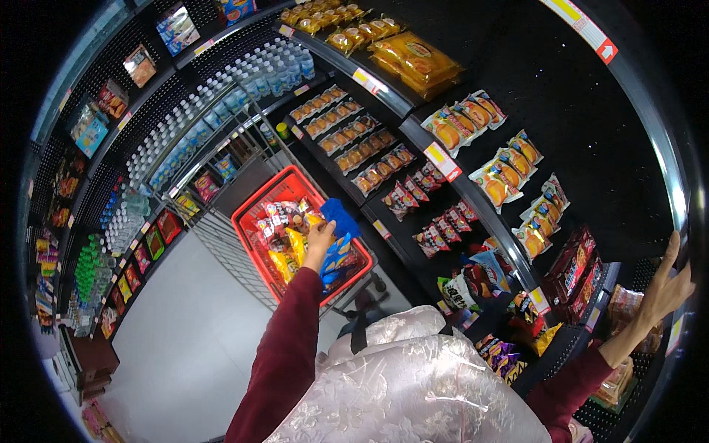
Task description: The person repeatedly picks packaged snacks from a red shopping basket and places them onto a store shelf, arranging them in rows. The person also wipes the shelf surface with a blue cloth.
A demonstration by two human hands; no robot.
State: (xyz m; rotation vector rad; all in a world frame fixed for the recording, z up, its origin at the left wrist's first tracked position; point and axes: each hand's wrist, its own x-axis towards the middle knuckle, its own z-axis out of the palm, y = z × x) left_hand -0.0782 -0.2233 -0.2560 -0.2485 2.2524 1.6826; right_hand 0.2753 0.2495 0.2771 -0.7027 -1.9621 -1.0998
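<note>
My left hand [320,238] reaches into a red plastic basket [363,269], its fingers on a yellow snack bag [297,243]; how firmly it grips is hard to tell. Inside the basket also lie red-and-white snack packets [271,221] and a blue bag [335,257]. A dark blue cloth or pouch [340,217] lies over the basket's right edge. The basket rests in a metal shopping cart [216,243]. At far right my right hand [667,285] is spread against the metal edge of a shelf [673,188], fingers apart, holding nothing visible.
Black shelves to the right hold wrapped buns [504,171], small packets [443,232] and dark red boxes [573,274]. Opposite shelves carry water bottles [243,83] and green-capped bottles [88,271]. Grey floor [177,332] shows left of the cart. A brown cabinet [88,360] stands at lower left.
</note>
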